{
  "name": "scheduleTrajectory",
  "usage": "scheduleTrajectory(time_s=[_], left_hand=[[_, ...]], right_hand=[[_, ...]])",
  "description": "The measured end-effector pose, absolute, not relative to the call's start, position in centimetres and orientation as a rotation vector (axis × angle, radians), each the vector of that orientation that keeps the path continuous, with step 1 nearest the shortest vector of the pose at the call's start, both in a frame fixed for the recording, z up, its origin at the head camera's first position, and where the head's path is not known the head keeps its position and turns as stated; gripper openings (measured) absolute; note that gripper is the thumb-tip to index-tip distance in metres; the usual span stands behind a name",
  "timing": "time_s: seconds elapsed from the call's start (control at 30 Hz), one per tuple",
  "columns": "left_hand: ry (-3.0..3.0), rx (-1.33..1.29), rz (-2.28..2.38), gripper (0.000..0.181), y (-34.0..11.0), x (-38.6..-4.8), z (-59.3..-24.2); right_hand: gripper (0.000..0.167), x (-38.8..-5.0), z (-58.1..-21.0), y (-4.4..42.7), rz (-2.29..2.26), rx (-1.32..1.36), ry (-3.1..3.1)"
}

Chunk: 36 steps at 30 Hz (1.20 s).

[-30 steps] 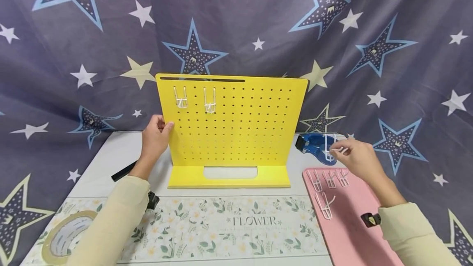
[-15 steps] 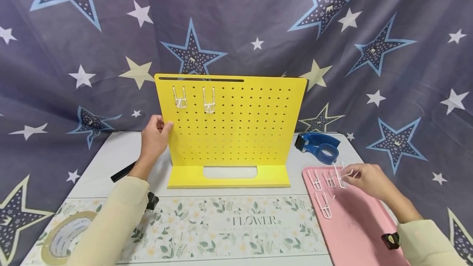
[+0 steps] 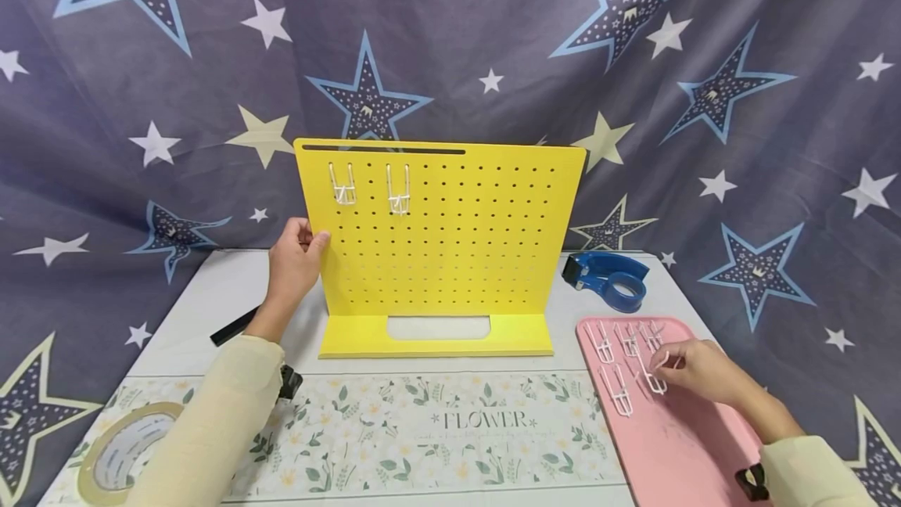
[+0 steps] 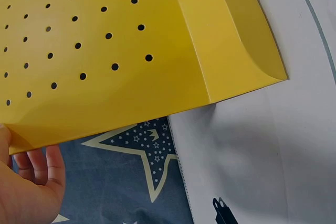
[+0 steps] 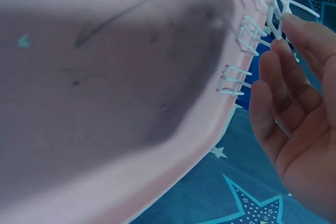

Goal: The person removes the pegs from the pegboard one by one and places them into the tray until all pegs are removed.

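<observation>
To the right of the yellow pegboard (image 3: 443,235), the right hand (image 3: 693,370) pinches a white wire hook (image 3: 656,383) between its thumb and fingertips. That hook is over the pink tray (image 3: 693,444), which lies to the right of the pegboard and reaches forward of its base; whether the hook touches the tray cannot be told. The left hand (image 3: 292,264) grips the pegboard's left edge, thumb on the front face and the other fingers bent behind it.

Just beyond the pinched hook, three loose wire hooks (image 3: 628,341) sit in a row at the tray's far end, right of the pegboard's foot. Another loose hook (image 3: 618,393) lies nearer the tray's left edge, on the side towards the pegboard.

The pegboard itself stands upright on a flat foot with an oblong cutout. Two mounted wire hooks (image 3: 399,194) hang side by side in its upper left part, below the long slot.

Farther out, a blue tape dispenser (image 3: 598,266) rests right of the pegboard, behind the tray. A slim black object (image 3: 235,327), partly hidden by the left arm, lies to the pegboard's left. In front of the pegboard runs a floral "FLOWER" mat (image 3: 422,444); a wide tape roll (image 3: 116,456), partly covered by the left sleeve (image 3: 211,413), is on its left end. A star-patterned curtain (image 3: 436,37) hangs behind the pegboard.
</observation>
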<state>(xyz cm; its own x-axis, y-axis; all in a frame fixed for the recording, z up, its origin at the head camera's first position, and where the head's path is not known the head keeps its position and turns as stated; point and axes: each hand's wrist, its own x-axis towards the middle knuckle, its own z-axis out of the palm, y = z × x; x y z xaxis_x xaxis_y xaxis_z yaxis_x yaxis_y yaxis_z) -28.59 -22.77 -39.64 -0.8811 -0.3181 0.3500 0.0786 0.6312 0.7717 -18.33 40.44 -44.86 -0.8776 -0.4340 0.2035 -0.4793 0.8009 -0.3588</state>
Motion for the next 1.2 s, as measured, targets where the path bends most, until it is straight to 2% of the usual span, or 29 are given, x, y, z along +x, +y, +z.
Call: scheduleTrajectory(time_s=[0.33, 0.5, 1.03, 1.2], left_hand=[[-2.392, 0.198, -1.163, 0.026, -22.7, -28.6, -39.6], [-2.394, 0.194, -1.167, 0.026, -22.8, -28.6, -39.6], [-2.407, 0.202, -1.184, 0.027, -22.7, -28.4, -39.4], [-2.401, 0.193, -1.18, 0.027, -22.7, -28.5, -39.5]], right_hand=[[0.013, -17.9, -46.6, 40.6, 0.851, 0.839, -2.951], [0.012, -17.8, -47.1, 40.6, 0.878, 0.806, -2.998], [0.014, -17.7, -46.8, 40.8, 0.778, 0.799, -3.019], [0.02, -18.0, -45.8, 41.2, 0.662, 0.738, -3.023]])
